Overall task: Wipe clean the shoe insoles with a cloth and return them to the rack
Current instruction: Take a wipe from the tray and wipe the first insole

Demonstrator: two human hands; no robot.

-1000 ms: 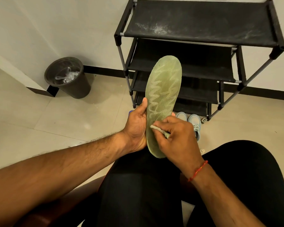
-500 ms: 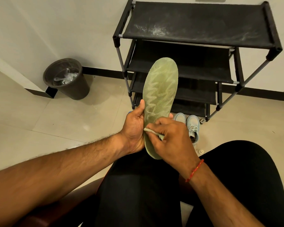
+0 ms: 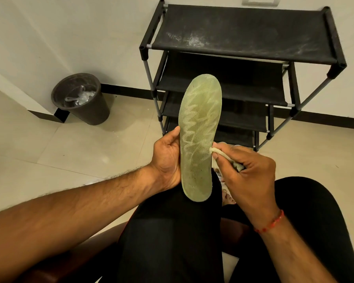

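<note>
Four-tier rack stood vs. the wall straight ahead, top shelf dusty, front edges facing the person. Bin sat on the floor well left of it. Insole was held upright, heel end low over the left knee. Left grip clasped its left edge. Right grip pinched the cloth, which touched the right edge approx. mid-length. Step: wiping, prob. unfinished. Next: drag cloth across the face w/ left grip steadying, then reach fwd to a shelf. Path looked open, w/ only the rack posts to dodge.
</note>
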